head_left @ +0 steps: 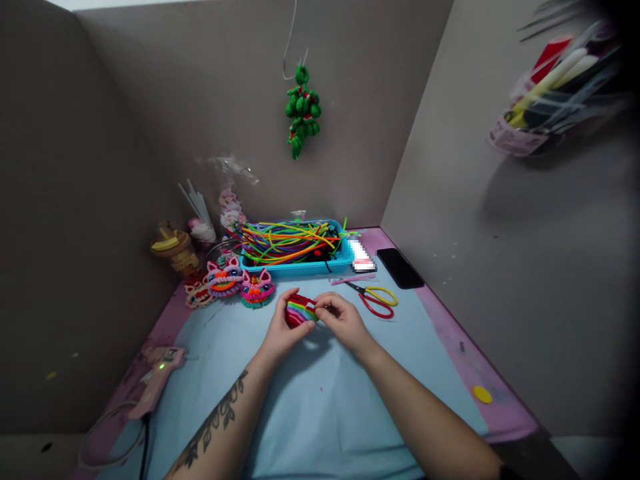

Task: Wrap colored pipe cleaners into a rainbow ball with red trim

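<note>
A small rainbow-striped piece (300, 311) is held above the blue cloth in the middle of the table. My left hand (284, 327) wraps round its left side, with fingers behind and thumb along the lower edge. At its right end, my right hand (345, 321) pinches with thumb and forefinger, where a small pale bit shows. Scissors with red and yellow handles (379, 303) lie just right of my right hand. A pink and orange animal-face piece (257, 289) sits beyond my left hand.
Behind, a blue tray (295, 270) holds colourful stems. A black phone (400, 268) lies at right, a yellow disc (482, 395) near the right edge. A pink glue gun (159, 380) with a cable is at left. More face pieces (223, 277) stand back left. Walls enclose the table.
</note>
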Demonstrator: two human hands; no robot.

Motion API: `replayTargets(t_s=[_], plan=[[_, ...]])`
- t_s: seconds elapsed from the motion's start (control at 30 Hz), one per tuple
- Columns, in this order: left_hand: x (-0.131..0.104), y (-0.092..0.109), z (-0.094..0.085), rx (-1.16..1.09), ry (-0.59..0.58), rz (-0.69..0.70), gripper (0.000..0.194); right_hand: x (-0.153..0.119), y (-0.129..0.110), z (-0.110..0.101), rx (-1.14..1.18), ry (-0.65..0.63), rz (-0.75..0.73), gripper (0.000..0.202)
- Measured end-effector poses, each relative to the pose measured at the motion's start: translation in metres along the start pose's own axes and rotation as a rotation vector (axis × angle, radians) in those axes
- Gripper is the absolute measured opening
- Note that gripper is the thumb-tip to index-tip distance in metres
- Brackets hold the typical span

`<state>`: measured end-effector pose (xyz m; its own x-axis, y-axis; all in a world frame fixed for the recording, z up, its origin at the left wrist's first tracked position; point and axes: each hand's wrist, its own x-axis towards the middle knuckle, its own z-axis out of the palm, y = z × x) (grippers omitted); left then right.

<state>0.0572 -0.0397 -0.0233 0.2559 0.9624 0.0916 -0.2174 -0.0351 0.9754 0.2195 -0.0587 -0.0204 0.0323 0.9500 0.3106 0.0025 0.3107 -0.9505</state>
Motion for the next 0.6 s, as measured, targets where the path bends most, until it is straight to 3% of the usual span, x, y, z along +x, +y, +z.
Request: replayTargets(t_s=[0.27,0.6], plan=[[-0.0018,0.0025,0.0048,0.004,0.053,0.015,0.069,-0.0032,-0.0049,0.0025,-0.132,0.06,-0.071,0.008],[-0.0022,-0.0047,0.0027,0.004,-0.059,-0.034,0.059,-0.0053,-0.0088,0.0051,-0.138,0.066,-0.148,0.009]])
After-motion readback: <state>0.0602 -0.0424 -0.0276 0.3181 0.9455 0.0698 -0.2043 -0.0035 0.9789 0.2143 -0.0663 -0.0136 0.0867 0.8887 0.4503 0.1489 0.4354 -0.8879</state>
